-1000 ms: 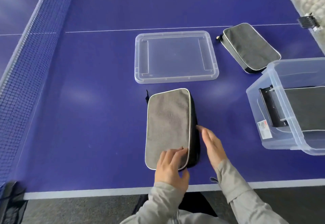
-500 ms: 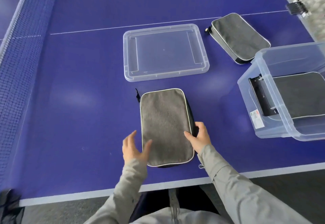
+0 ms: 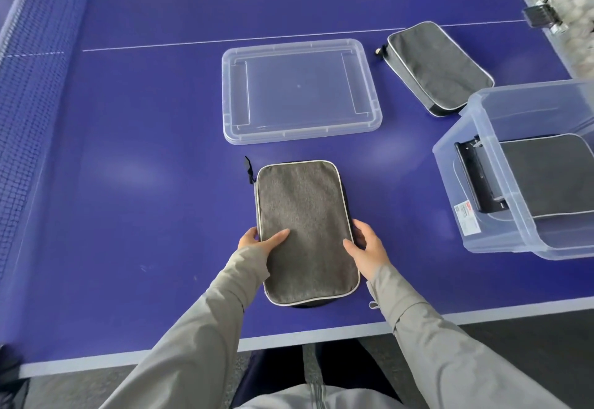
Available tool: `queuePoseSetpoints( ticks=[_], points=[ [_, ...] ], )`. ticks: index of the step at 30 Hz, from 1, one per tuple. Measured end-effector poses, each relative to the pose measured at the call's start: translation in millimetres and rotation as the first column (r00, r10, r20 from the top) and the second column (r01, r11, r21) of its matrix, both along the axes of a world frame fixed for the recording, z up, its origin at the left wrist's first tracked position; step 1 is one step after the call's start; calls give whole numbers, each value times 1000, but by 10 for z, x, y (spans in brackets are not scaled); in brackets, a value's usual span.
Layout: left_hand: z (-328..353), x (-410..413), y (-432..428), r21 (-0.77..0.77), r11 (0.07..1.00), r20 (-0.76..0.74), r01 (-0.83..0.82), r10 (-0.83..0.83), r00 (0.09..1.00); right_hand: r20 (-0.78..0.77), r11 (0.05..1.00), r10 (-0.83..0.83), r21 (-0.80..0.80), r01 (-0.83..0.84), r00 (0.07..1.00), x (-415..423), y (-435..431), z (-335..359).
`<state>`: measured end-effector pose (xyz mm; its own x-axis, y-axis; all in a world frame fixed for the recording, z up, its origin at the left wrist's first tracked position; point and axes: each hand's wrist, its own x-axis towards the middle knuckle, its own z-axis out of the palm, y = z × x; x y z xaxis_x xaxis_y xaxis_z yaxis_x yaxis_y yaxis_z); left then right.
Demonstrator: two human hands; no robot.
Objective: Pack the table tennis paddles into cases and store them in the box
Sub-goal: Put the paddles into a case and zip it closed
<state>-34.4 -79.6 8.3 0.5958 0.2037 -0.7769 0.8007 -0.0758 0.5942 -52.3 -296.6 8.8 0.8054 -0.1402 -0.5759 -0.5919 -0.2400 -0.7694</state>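
A grey paddle case [image 3: 303, 216] with white piping lies zipped on the blue table, near the front edge. My left hand [image 3: 262, 239] grips its left edge, thumb on top. My right hand [image 3: 366, 248] grips its right edge, thumb on top as well. A clear plastic box [image 3: 482, 164] stands at the right with one grey case [image 3: 546, 177] lying inside. Another grey case [image 3: 438, 66] lies on the table behind the box.
The box's clear lid [image 3: 300, 89] lies flat behind the held case. The net [image 3: 29, 93] runs along the left. A black clamp [image 3: 543, 16] sits at the table's far right edge, with white balls beyond it.
My left hand has moved from the case's near corner to its left edge, and both hands have closed on the case's sides.
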Motion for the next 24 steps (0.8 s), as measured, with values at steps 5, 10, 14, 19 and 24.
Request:
queuePoseSetpoints(
  ticks=[5, 10, 14, 19, 24],
  points=[
    [-39, 7, -91, -18, 999, 9, -28, 28, 1000, -23, 1000, 17, 14, -17, 1000, 12, -105, -19],
    [-95, -11, -88, -182, 978, 0, -103, 105, 995, -17, 999, 49, -11, -49, 999, -9, -125, -52],
    [-62, -15, -113, -242, 964, 62, -112, 131, 989, -9, 999, 54, -4, -54, 999, 9, -162, -58],
    [-59, -33, -157, -181, 978, 156, -101, 129, 979, 19, 1000, 13, 18, -13, 1000, -8, -218, -63],
    [-28, -60, -261, -187, 968, 178, -165, 199, 964, 118, 995, -37, -88, 47, 992, -64, -260, 17]
  ],
)
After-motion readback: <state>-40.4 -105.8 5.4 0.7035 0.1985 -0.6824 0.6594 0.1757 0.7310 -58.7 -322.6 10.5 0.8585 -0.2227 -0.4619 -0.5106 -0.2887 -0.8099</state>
